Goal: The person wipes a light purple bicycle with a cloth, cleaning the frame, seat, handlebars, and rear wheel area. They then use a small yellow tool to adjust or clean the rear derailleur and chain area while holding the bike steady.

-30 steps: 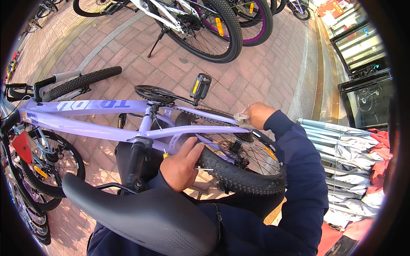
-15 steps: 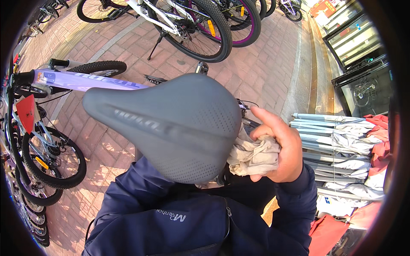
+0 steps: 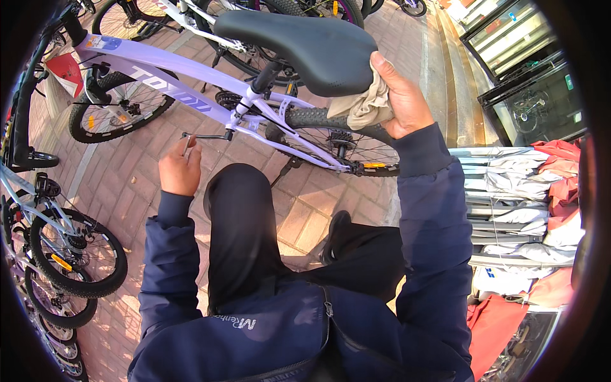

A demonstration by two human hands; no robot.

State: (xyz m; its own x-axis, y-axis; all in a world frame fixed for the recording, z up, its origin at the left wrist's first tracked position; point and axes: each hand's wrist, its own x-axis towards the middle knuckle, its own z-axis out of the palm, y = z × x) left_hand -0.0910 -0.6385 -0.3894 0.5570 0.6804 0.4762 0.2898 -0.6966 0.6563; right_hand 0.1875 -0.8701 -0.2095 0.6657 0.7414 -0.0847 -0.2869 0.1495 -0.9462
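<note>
A lilac bicycle frame [image 3: 184, 60] stands across in front of me, its black saddle [image 3: 305, 44] at upper middle. My right hand [image 3: 407, 95] holds a crumpled beige cloth [image 3: 366, 105] against the saddle's rear end, fingertips up at its edge. Lower left, my left hand [image 3: 180, 169] is closed with its fingertips at the outer end of the crank arm [image 3: 213, 135]; the pedal itself does not show clearly. Behind the cloth runs the rear wheel [image 3: 312, 118], partly hidden by it and my right hand.
Several parked bicycles stand beyond, among them a white one [image 3: 191, 25], and more line the left, including a light blue one [image 3: 63, 223]. At right lie bundled poles with white and red fabric [image 3: 509, 191], near a glass door [image 3: 534, 105]. My bent knee [image 3: 238, 191] is close to the frame.
The saddle now appears higher and farther away, showing more of the bicycle. My left hand, hidden before, has come into view at the crank arm. My right hand still holds the cloth.
</note>
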